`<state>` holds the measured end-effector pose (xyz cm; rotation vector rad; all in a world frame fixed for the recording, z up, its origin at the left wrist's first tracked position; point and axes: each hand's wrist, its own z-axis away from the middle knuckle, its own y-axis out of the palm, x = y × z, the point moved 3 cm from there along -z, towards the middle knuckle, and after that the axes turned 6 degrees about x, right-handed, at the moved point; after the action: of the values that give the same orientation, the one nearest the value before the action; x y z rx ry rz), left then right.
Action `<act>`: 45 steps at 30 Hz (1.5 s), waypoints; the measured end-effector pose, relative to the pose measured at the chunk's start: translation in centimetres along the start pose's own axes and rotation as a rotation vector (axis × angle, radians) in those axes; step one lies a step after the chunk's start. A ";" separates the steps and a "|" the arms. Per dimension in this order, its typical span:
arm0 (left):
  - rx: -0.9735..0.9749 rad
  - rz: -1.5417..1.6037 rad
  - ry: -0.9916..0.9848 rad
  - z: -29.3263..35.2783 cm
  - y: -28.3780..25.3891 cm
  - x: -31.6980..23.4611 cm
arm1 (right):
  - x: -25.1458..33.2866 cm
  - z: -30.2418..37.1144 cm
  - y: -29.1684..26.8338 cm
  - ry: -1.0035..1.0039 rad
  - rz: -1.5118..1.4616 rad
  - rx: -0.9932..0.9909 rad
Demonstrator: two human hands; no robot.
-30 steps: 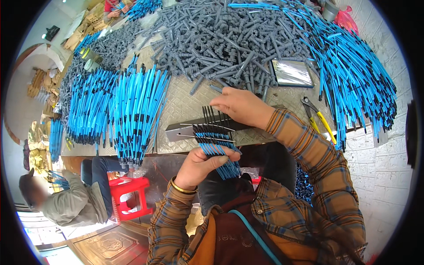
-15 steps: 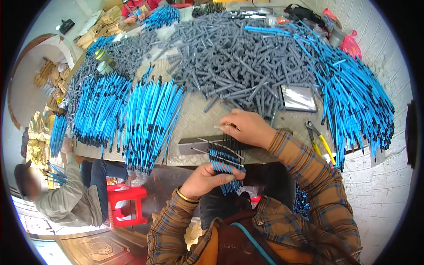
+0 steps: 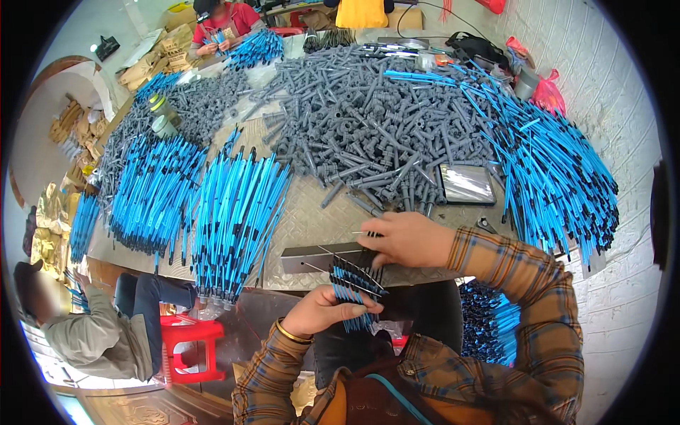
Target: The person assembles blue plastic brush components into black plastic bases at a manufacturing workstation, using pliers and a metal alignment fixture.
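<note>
At the table's near edge, my left hand (image 3: 322,312) is wrapped round a small bundle of blue sticks with black ends (image 3: 348,292). Thin pale rods (image 3: 322,268) lie slantwise across that bundle. My right hand (image 3: 411,241) is bent over the bundle's black upper ends, fingers pinched. A thin light-coloured rod (image 3: 363,233) sticks out from its fingertips; whether those fingers also grip a black end is hidden. Just behind the bundle, a grey metal bar (image 3: 297,261) rests along the table edge.
Grey plastic tubes (image 3: 382,120) are heaped across the table (image 3: 301,212). Blue stick piles lie at left (image 3: 237,212) and right (image 3: 559,177). A clear-topped case (image 3: 466,185) sits near my right hand. Two other people work, one by a red stool (image 3: 195,350), one at the far end.
The view has shifted, showing more of the far end. My right hand has come closer to the bundle's upper ends, and its forearm now covers the yellow-handled pliers. My left hand keeps its hold.
</note>
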<state>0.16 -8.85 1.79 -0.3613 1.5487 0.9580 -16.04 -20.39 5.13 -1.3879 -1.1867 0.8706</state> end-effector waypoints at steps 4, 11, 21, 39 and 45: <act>0.021 0.038 0.008 0.2 0.5 0.3 | 0.3 0.1 -1.0 -0.192 0.075 0.117; 0.062 -0.022 0.012 1.2 1.2 0.7 | 3.7 -0.6 -3.0 -0.229 0.190 0.215; 0.096 -0.146 -0.295 10.5 10.0 4.7 | 14.2 7.1 7.1 -0.065 -0.088 0.593; -0.349 -1.350 0.428 8.6 14.9 -0.9 | 17.5 10.4 10.1 0.045 -0.885 0.647; -0.261 -0.761 0.412 6.3 14.2 3.0 | 17.6 10.1 11.3 0.028 -0.705 0.621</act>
<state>-6.32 5.32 4.61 -1.2925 1.4525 0.4871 -19.29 -0.16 -5.84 -0.4234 -1.1343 0.6186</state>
